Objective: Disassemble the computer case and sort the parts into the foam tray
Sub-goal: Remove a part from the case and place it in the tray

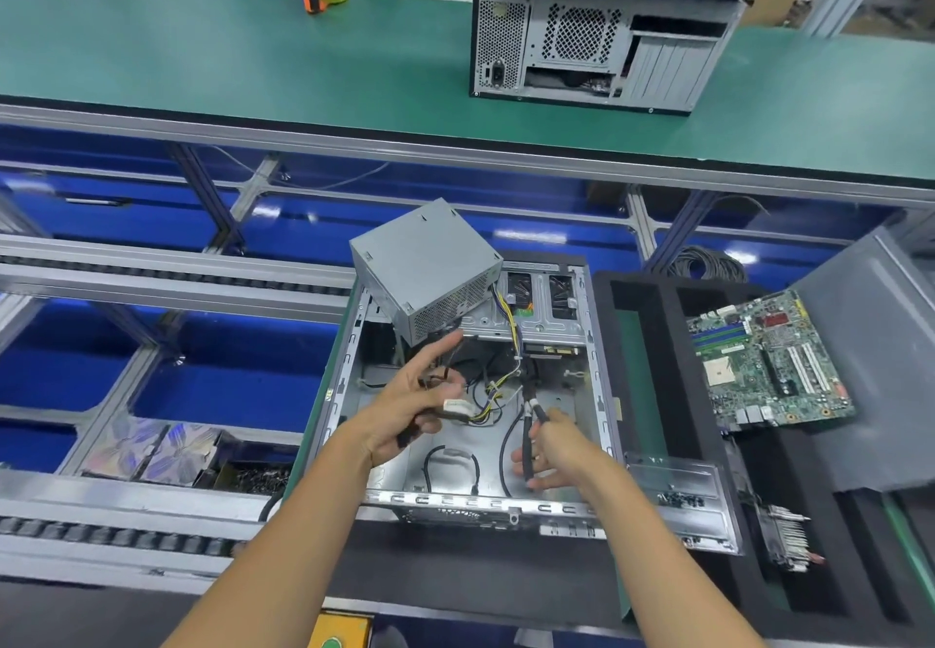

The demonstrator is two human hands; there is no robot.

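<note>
Left hand (pixel 415 412): over the open case, thumb and lower fingers pinching a bundle of cable connectors (pixel 458 409); forefinger extended toward the unit above.

Right hand (pixel 551 450): fingers curled round a black cable (pixel 528 437), gripped near its plug end just above the case floor.

Computer case (pixel 349 364): lying on its side, side panel off, interior largely bare. Loose black leads lie on its floor; the drive cage at the far end appears still fitted.

Power supply (pixel 425 268): grey box, tilted, propped on the case's far left corner. Its yellow and black wiring (pixel 508 323) trails down into the case toward the hands; judged freed from its mount but not yet carried out.

Foam tray (pixel 652 344): black, just right of the case. Motherboard (pixel 769 359) already laid in it; a finned part (pixel 784 536) sits nearer the front. Several slots unfilled.

Progress: judged past midway. Remaining: cabling, power supply, drive cage.

Second case (pixel 602 40): upright on the green belt beyond, well apart.
</note>
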